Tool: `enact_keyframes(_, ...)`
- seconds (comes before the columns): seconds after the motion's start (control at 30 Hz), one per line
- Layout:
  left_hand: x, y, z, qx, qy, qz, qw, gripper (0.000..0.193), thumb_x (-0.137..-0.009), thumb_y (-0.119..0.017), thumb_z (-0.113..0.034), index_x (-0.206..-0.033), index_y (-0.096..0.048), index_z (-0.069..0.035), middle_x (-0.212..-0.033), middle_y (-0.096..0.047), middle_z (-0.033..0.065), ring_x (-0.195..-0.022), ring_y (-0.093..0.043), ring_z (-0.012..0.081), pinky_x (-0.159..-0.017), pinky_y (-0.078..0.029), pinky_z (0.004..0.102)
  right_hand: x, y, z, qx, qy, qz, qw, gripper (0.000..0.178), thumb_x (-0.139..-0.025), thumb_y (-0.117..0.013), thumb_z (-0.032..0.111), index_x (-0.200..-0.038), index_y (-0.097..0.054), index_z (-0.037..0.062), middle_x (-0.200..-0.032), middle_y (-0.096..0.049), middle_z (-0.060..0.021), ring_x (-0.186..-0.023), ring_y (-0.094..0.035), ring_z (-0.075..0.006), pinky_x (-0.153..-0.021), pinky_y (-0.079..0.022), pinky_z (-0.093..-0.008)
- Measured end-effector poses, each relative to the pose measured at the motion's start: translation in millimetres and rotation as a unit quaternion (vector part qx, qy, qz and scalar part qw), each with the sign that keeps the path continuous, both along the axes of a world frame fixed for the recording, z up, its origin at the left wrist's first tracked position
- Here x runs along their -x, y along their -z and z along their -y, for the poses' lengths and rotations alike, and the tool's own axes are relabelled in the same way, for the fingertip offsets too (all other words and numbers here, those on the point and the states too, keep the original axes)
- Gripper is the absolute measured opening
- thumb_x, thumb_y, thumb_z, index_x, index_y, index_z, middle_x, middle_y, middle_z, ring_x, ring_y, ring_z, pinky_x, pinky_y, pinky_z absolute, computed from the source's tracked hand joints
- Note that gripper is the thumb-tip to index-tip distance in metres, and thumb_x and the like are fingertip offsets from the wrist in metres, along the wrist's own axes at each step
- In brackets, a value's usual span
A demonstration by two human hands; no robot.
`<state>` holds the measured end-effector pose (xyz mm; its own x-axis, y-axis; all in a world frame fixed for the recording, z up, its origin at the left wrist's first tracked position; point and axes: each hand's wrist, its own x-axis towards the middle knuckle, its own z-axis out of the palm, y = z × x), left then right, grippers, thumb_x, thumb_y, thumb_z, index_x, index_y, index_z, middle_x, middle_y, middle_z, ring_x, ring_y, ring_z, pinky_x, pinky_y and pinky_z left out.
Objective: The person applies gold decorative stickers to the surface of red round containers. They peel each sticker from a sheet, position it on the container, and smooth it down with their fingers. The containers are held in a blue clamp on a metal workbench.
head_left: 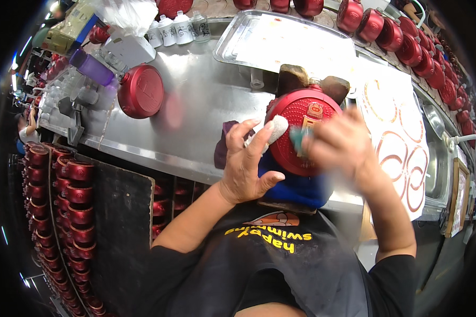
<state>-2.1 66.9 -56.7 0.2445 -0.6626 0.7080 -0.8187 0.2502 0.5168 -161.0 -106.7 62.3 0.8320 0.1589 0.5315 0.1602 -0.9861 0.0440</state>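
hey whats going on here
The person's right hand, blurred, holds a teal pad at the face of a round red pan above blue cloth. The left hand, thumb apart, is by the pan's left edge next to a white item; whether it grips that is unclear. Another red pan is farther left on the steel counter.

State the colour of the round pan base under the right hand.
Red: the pan base is covered with small dots, shown best in the head view.
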Motion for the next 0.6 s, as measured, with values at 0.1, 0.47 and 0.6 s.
enact_keyframes(0.1,-13.1,-6.9,4.1,-0.024,0.028,0.043,0.998,0.082,-0.098,-0.058,-0.064,-0.150,-0.051,-0.001,-0.140,-0.057,0.0181,-0.132,-0.043,0.0383,-0.113,-0.033,0.0516,35.6,14.1,-26.1,-0.085,-0.021,-0.106,0.990,0.012,-0.078,-0.071,0.018,-0.086,-0.063,0.0156,-0.085,-0.056,0.0009,-0.078,-0.058,-0.0187,-0.076,-0.042,-0.0395)
enact_keyframes(0.47,-2.8,10.4,2.2,-0.105,-0.004,0.034,0.994,0.122,-0.083,-0.076,-0.066,-0.164,-0.016,0.003,-0.160,-0.033,0.0269,-0.149,-0.025,0.0463,-0.122,-0.021,0.0562,21.1,-2.5,-13.3,-0.160,-0.012,-0.120,0.980,0.014,-0.080,-0.078,0.015,-0.086,-0.065,0.0138,-0.076,-0.056,-0.0020,-0.076,-0.061,-0.0202,-0.079,-0.043,-0.0409)
enact_keyframes(0.6,-1.9,14.4,3.1,-0.075,-0.003,0.038,0.996,0.121,-0.084,-0.072,-0.070,-0.164,-0.017,0.002,-0.160,-0.032,0.0276,-0.148,-0.025,0.0477,-0.122,-0.020,0.0571,-14.6,-10.2,28.6,-0.293,0.097,-0.045,0.950,0.009,-0.085,-0.077,0.014,-0.087,-0.068,0.0123,-0.078,-0.060,-0.0047,-0.075,-0.061,-0.0236,-0.076,-0.045,-0.0427)
